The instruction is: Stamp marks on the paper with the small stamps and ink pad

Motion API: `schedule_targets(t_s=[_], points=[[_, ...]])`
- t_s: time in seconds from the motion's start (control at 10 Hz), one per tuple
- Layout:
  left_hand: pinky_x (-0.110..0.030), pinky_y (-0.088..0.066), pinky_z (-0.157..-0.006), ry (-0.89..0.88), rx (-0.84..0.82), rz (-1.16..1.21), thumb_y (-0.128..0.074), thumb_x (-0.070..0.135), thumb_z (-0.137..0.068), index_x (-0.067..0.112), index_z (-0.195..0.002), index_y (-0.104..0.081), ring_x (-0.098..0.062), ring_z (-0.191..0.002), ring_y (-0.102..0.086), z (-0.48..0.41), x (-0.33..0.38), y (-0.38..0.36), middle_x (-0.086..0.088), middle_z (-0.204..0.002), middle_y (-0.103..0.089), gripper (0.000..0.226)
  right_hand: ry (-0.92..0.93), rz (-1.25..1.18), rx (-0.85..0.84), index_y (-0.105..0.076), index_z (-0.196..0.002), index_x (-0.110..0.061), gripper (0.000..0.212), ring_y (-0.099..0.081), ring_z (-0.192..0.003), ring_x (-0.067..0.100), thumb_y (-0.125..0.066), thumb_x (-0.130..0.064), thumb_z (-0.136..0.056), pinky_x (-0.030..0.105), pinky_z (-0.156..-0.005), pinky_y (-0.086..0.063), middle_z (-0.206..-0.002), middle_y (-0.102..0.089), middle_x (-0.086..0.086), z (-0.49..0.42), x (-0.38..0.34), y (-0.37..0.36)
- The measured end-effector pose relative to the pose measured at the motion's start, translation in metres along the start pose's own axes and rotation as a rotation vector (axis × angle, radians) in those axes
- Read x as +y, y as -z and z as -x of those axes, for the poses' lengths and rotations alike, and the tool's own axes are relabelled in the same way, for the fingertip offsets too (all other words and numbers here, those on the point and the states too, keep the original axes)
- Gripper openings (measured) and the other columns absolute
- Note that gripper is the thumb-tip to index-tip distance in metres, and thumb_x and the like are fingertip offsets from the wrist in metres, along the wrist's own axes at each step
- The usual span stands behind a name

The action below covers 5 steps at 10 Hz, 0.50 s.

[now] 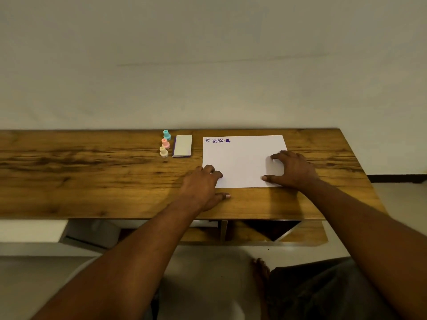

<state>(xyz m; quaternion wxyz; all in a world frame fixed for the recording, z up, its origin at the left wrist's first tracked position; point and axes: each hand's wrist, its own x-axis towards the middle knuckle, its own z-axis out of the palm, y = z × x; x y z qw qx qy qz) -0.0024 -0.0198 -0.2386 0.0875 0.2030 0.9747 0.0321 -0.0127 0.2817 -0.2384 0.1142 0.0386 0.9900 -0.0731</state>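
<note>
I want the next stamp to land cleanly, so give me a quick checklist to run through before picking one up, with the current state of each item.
1. Paper lies flat on the table: ok.
2. Paper held steady: ok, the left hand rests at its near left corner and the right hand on its right side.
3. A hand free to grab a stamp: ok, both are empty.
4. Stamps within reach: ok, the teal stamp, pink stamp and cream stamp stand upright left of the ink pad.
5. Ink pad open: not ok, it looks closed.
6. Blank space left: ok, only four marks along the top left edge.
</note>
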Motion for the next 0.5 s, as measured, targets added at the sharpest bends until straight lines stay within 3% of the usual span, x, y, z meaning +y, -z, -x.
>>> schedule_targets(t_s=[0.1, 0.2, 0.3, 0.5], points=[[-0.046, -0.047, -0.107, 0.006, 0.002, 0.021, -0.061, 0.078, -0.087, 0.037, -0.152, -0.049, -0.025, -0.142, -0.044, 0.002, 0.001, 0.001, 0.003, -0.16, -0.044, 0.077, 0.001, -0.102, 0.042, -0.05, -0.145, -0.029, 0.099, -0.047, -0.139, 0.031, -0.07, -0.085, -0.067, 0.051, -0.108, -0.047, -0.156, -0.047, 0.002, -0.001, 0.0, 0.006], [-0.051, -0.043, -0.112, -0.014, 0.087, 0.083, -0.058, 0.079, -0.089, 0.038, -0.151, -0.05, -0.026, -0.148, -0.039, 0.004, 0.003, 0.006, 0.003, -0.165, -0.038, 0.075, -0.033, -0.242, 0.321, -0.06, -0.134, -0.023, 0.081, -0.058, -0.123, 0.03, -0.073, -0.076, -0.074, 0.044, -0.095, -0.053, -0.141, -0.058, 0.006, -0.007, 0.01, 0.016], [-0.052, -0.04, -0.114, -0.022, 0.197, 0.154, -0.054, 0.08, -0.09, 0.037, -0.149, -0.055, -0.025, -0.149, -0.038, 0.005, 0.001, 0.01, 0.003, -0.165, -0.04, 0.072, -0.055, -0.305, 0.484, -0.063, -0.128, -0.022, 0.07, -0.06, -0.121, 0.03, -0.073, -0.07, -0.078, 0.046, -0.095, -0.053, -0.134, -0.062, 0.006, -0.009, 0.007, 0.029], [-0.051, -0.029, -0.122, 0.069, 0.227, 0.253, -0.047, 0.083, -0.09, 0.04, -0.149, -0.055, -0.021, -0.154, -0.031, -0.006, -0.016, -0.009, 0.007, -0.168, -0.035, 0.073, 0.028, -0.324, 0.686, -0.054, -0.142, -0.022, 0.076, -0.05, -0.135, 0.026, -0.065, -0.072, -0.087, 0.05, -0.109, -0.037, -0.143, -0.058, 0.002, -0.025, -0.035, 0.004]])
